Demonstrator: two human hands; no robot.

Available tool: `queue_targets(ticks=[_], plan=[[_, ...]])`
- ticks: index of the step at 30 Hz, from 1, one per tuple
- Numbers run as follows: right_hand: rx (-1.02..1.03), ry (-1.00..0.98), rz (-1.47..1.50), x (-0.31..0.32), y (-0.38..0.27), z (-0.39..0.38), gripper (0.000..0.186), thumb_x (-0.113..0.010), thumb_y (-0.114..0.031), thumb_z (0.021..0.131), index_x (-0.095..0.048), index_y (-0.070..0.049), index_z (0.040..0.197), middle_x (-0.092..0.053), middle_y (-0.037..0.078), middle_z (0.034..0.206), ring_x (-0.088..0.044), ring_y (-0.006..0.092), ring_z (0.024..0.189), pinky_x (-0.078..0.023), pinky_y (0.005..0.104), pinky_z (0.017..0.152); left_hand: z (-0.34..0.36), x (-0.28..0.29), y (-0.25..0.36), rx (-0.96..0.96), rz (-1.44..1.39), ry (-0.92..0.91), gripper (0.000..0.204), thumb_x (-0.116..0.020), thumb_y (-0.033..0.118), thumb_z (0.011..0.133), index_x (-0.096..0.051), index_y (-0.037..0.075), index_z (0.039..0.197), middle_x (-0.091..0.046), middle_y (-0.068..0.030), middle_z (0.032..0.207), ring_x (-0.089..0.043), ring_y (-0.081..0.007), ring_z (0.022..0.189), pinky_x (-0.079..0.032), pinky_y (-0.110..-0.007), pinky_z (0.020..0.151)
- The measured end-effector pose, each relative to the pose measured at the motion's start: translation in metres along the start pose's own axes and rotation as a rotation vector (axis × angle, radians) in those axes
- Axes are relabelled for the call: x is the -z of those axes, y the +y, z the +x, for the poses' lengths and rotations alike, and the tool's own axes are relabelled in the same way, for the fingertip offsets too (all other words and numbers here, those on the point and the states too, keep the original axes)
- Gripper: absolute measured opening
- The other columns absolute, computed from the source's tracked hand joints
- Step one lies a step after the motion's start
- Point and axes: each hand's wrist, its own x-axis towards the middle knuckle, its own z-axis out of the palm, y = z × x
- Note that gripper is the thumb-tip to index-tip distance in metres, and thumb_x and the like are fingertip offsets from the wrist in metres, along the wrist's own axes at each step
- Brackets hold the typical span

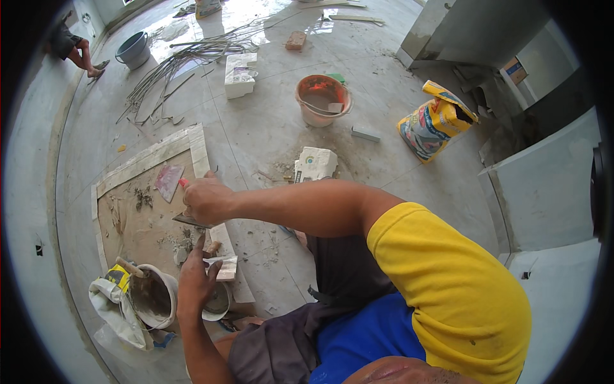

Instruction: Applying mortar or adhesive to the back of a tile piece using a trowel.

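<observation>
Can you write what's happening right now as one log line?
right hand: grips flat metal trowel | left hand: holds pale rectangular tile piece | nearby: white mortar bucket

Yellow printed sack (437, 120) slumped right; white packages (240, 75) (315, 164) on floor.
</observation>
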Motion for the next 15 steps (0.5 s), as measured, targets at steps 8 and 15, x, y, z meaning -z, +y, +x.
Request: queue_targets(ticks=[8,15], plan=[[-0.036,-0.041,0.068,0.0004,0.0001,-0.0008,0.025,-0.073,-0.028,0.079,-0.068,-0.008,0.065,-0.065,0.015,0.072,-0.064,0.0339,0.081,-0.042,0.0489,0.076,0.0012,-0.0026,-0.0048,-0.006,0.023,0.006,0.07,-0.069,0.014,0.085,-0.037,0.005,0.147,-0.064,-0.0191,0.101,-0.063,-0.0331,0.088,-0.048,-0.043,0.081],[-0.18,-0.199,0.27,0.0015,0.0014,0.0027,0.023,-0.073,-0.03,0.08,-0.069,-0.01,0.068,-0.066,0.014,0.076,-0.064,0.0355,0.086,-0.039,0.0537,0.082,0.0015,-0.0024,-0.004,-0.004,0.048,0.005,0.07,-0.07,0.015,0.086,-0.037,0.006,0.146,-0.065,-0.019,0.102,-0.063,-0.0337,0.089,-0.048,-0.044,0.081]])
